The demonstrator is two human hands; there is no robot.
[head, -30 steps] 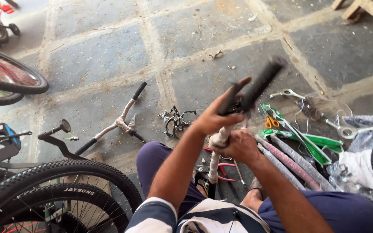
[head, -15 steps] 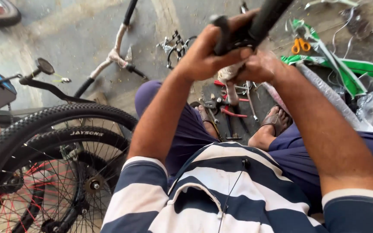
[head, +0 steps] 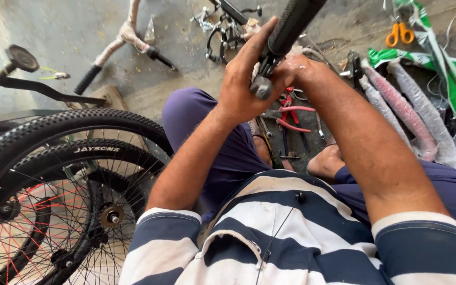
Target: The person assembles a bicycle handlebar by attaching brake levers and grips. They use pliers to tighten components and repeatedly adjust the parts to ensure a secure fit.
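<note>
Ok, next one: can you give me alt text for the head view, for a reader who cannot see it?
A seated person holds a black bicycle handlebar up in front of them, the left hand wrapped around its lower end and the right hand against it. Red pliers lie on the floor below, black spoked wheels stand to the left, and orange scissors lie at the upper right.

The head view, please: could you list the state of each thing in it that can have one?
Left hand: closed around the black handlebar grip, which is held up.
Right hand: pressed against the grip's lower end.
Red-handled pliers: lying on the floor, untouched.
Orange-handled scissors: lying on the floor; blades hidden.
Wrapped handlebar: lying loose on the floor.
Black bicycle tyre: mounted on a spoked wheel, upright.
</note>
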